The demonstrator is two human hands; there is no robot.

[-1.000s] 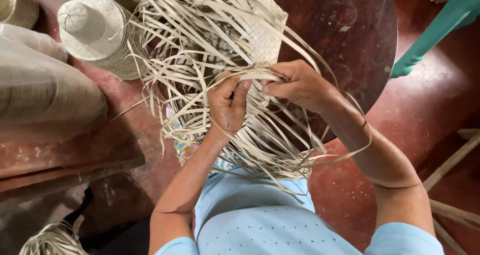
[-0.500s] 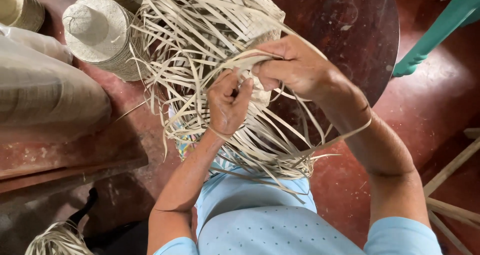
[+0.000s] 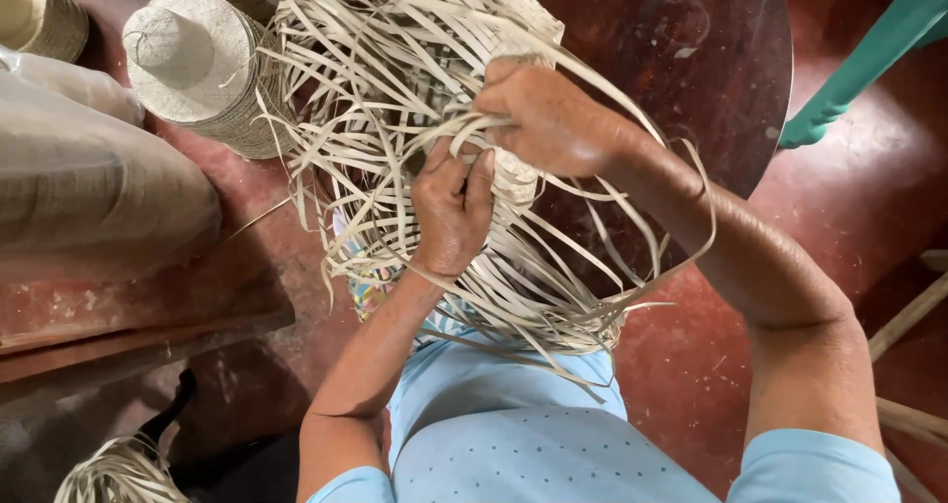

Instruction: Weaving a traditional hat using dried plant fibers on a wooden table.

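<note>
We grip the half-woven palm-strip hat with both hands, right hand closed on its far side, left hand pinching strips nearer us.

A home hat-weaving workshop: finished straw hats stacked on a red cement floor, loose palm strips everywhere, a worn wooden bench alongside.

Round dark desk: finished woven hat to its left, pale sack beyond that; teal chair leg at right; loose strip bundle, possibly straw, lower left.
</note>
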